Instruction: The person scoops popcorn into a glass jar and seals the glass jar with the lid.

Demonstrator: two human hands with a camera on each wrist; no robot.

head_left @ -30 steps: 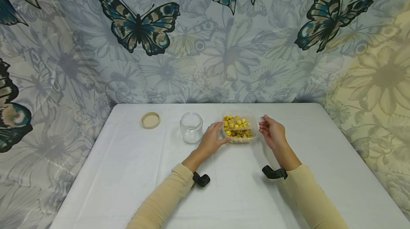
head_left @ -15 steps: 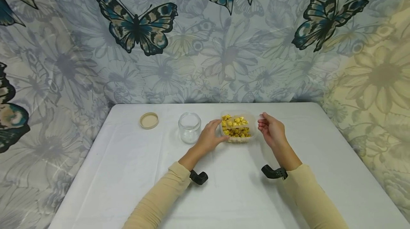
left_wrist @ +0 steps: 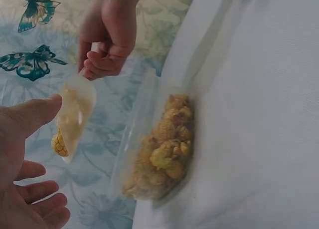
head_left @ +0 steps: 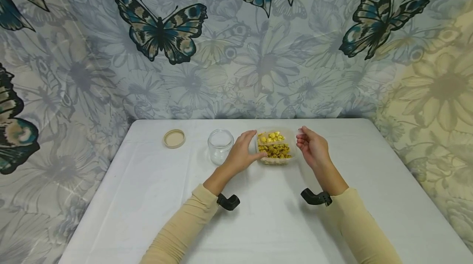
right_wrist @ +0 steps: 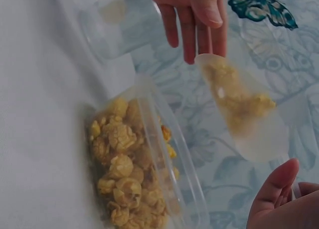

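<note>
In the right hand, a clear scoop of yellow popcorn.

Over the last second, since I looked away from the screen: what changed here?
The left hand slid up along the popcorn tub, its fingers now higher on the tub's left side. The right hand holds a clear scoop with popcorn in it, lifted off the tub. Jar and lid stayed put.

- My right hand has lifted the clear scoop out of the popcorn tub, loaded with popcorn.
- My left hand has risen slightly beside the tub's left edge, toward frame centre.
</note>
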